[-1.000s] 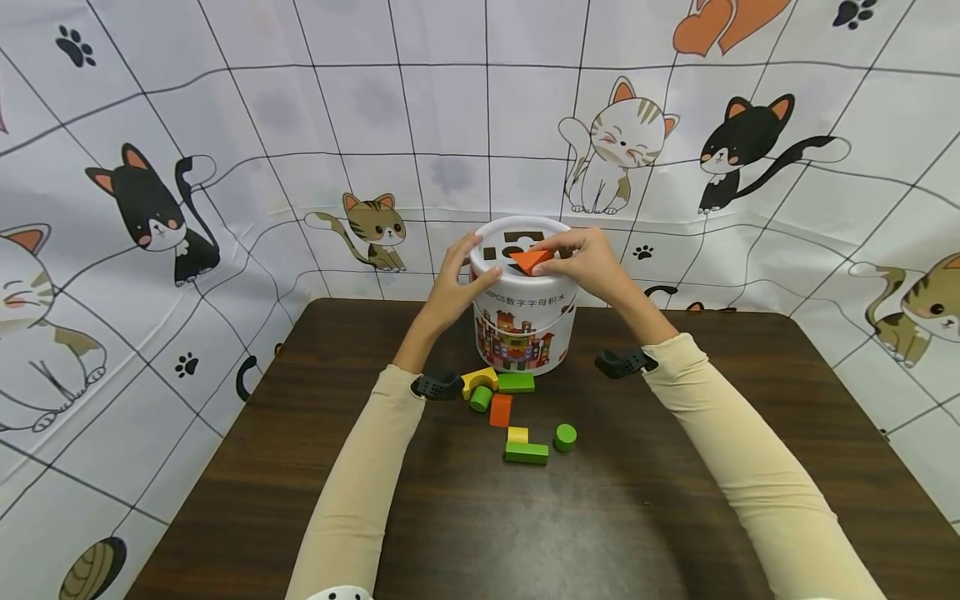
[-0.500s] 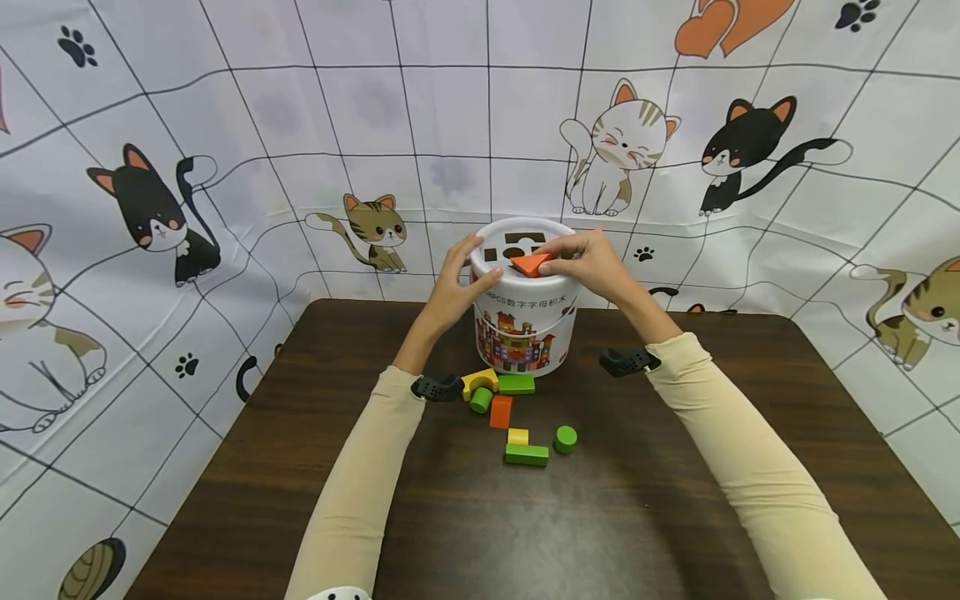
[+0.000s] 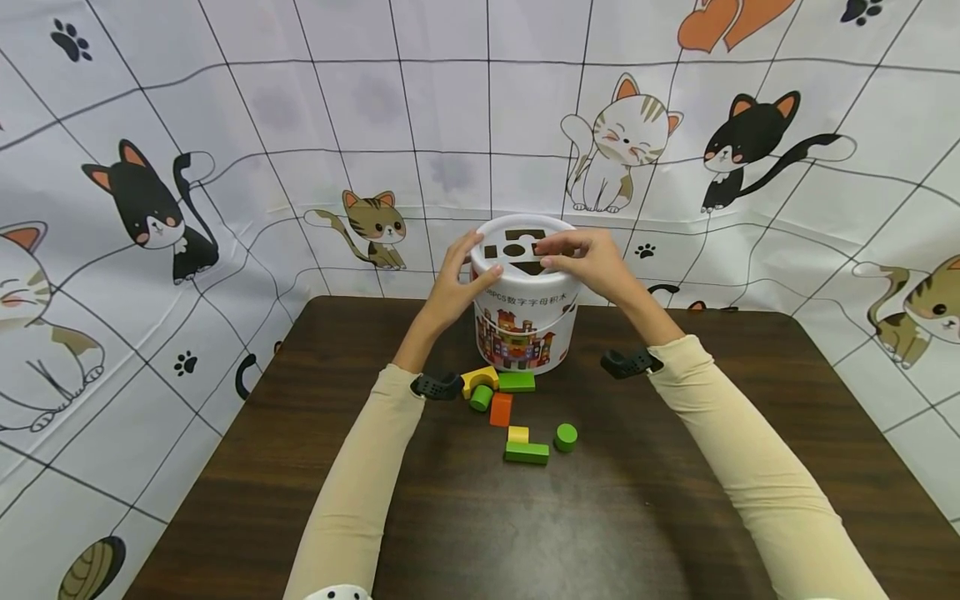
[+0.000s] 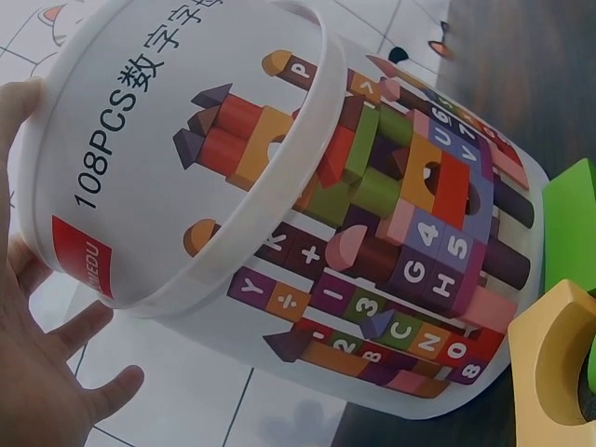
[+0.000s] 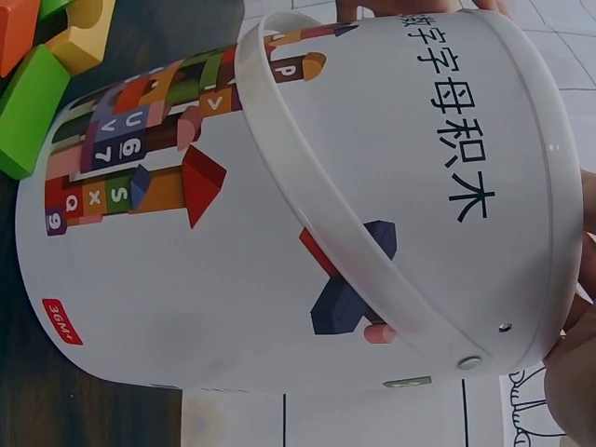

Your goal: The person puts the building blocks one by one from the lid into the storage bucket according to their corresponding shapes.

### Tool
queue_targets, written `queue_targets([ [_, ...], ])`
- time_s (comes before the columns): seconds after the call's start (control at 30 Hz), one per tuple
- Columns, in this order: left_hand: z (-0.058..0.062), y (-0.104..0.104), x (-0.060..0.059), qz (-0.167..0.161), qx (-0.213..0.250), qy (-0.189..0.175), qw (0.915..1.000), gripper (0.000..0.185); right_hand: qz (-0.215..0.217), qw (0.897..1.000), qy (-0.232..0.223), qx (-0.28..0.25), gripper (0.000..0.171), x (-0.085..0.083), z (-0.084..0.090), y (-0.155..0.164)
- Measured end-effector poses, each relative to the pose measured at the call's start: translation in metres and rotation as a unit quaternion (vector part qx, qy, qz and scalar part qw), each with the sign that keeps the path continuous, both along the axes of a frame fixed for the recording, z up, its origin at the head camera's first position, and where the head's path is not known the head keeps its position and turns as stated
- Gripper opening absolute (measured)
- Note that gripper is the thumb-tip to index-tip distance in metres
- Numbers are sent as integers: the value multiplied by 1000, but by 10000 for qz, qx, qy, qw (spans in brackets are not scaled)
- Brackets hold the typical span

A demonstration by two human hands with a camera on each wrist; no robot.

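Observation:
A white lidded bucket with printed toy blocks on its side stands upright at the back of the table. Its white lid has several cut-out shapes. My left hand rests against the lid's left edge, fingers spread and fairly straight; in the left wrist view they touch the rim. Over the lid's right side is my right hand, fingers loosely bent, thumb near the front cut-out, with no block showing between them. In the right wrist view, part of that hand shows beside the lid.
Several wooden blocks lie before the bucket: a yellow arch, a green bar, a green cylinder and an orange block. Nearer are a yellow block, another green bar and a green round block.
The orange triangular block that my right hand held over the lid is no longer visible, and the dark front cut-out now shows. My left hand has stayed on the lid's edge.

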State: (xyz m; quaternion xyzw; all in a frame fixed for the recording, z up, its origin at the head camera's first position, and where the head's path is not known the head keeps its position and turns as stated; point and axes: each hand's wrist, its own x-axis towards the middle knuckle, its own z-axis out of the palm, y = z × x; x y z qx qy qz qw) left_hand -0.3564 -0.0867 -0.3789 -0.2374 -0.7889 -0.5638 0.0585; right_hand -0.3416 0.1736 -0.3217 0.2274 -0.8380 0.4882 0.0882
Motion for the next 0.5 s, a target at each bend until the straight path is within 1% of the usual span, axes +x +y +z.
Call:
queue_targets([
  [0.2, 0, 1, -1, 19, -15, 14, 10000, 80, -103, 9996, 214, -178, 29, 6, 0, 4],
  [0.37, -1, 0, -1, -10, 24, 22, 10000, 83, -120, 9986, 516, -5, 26, 16, 1, 10],
  [0.5, 0, 0, -1, -46, 56, 26, 10000, 85, -91, 9977, 655, 124, 25, 29, 0, 17],
])
